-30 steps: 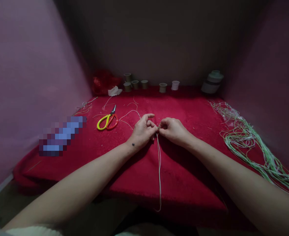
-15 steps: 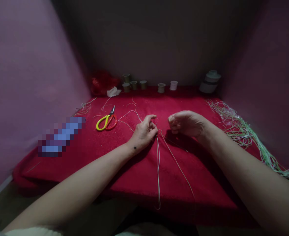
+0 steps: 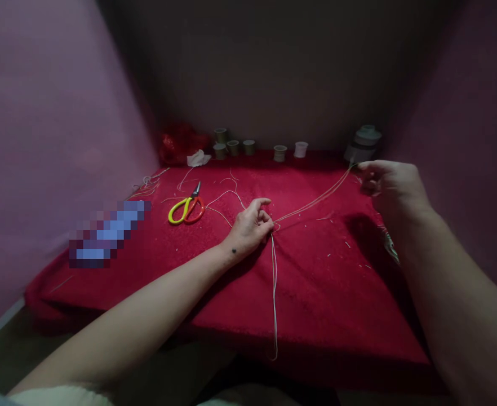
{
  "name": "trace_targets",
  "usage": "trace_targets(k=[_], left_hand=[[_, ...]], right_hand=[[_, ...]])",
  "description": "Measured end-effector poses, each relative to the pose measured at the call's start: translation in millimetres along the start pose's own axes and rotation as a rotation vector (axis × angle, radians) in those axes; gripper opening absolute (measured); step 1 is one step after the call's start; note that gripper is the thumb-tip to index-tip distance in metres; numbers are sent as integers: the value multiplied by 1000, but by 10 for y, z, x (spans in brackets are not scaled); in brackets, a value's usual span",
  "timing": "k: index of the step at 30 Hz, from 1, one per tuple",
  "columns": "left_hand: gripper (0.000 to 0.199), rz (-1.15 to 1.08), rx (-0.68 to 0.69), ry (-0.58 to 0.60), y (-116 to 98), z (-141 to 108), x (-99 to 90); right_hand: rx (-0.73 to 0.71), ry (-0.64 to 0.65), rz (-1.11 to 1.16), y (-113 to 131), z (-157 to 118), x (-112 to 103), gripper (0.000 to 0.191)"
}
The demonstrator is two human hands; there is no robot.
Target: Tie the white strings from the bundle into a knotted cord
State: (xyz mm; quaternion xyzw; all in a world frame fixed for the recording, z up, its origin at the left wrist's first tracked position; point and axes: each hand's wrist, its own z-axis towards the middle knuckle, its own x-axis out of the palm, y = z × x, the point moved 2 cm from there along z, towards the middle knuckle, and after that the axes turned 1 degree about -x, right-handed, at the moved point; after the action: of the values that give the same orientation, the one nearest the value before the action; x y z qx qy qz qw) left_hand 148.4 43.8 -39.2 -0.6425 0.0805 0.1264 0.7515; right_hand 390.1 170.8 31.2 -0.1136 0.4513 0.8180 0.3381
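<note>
Thin pale cords (image 3: 274, 293) run out from under the fingers of my left hand (image 3: 254, 223), which pinches them above the red tablecloth (image 3: 214, 282). Some of these strands hang down toward the front edge; others trail off left to the scissors. My right hand (image 3: 390, 183) is raised at the right, its thumb and finger closed on the far end of a few cord strands (image 3: 316, 200). Those strands stretch, slightly slack, between both hands. A small loop shows beside the left fingertips. Any knot between those fingers is hidden.
Scissors with yellow and red handles (image 3: 187, 210) lie left of my left hand. Thread spools (image 3: 248, 148), a red plastic bag (image 3: 181, 141), crumpled white paper (image 3: 198, 159) and a pale bottle (image 3: 364, 144) line the back. Green-white cords (image 3: 391, 247) lie partly behind my right arm.
My right hand has moved right and up, drawing cord strands out from the left fingers. The strand that lay toward the front right is now lifted. My left hand stays in place.
</note>
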Motion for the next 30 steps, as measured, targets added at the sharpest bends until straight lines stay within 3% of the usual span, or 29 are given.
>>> trace_targets(k=[1, 2, 4, 6, 8, 9, 11, 18, 23, 27, 30], left_hand=[[44, -6, -5, 2, -1, 0, 1], [44, -14, -8, 5, -3, -1, 4], [44, -33, -4, 9, -7, -1, 9], [45, -57, 0, 8, -10, 0, 13], [45, -78, -1, 7, -12, 1, 15], [45, -85, 0, 7, -14, 1, 15], [44, -84, 8, 9, -18, 0, 13], [43, -20, 34, 7, 16, 11, 20], [44, 85, 70, -22, -66, -24, -5], [35, 325, 103, -113, -260, -108, -116], [22, 617, 13, -31, -339, -151, -161]], right_hand=[[13, -98, -35, 16, -39, 17, 14], [29, -153, -28, 61, -103, 48, 22], [-100, -82, 18, 251, -287, 161, 35], [-223, 244, 84, 478, -525, 331, 27], [-208, 655, 142, 645, -771, 502, 28], [-189, 785, 146, 699, -870, 561, 28], [-182, 909, 133, 757, -993, 631, 24], [-228, 961, -4, 742, -989, 661, 14], [-253, 929, -34, 732, -958, 684, 11], [-190, 942, -6, 713, -926, 703, 12], [-169, 956, 17, 710, -913, 703, 12]])
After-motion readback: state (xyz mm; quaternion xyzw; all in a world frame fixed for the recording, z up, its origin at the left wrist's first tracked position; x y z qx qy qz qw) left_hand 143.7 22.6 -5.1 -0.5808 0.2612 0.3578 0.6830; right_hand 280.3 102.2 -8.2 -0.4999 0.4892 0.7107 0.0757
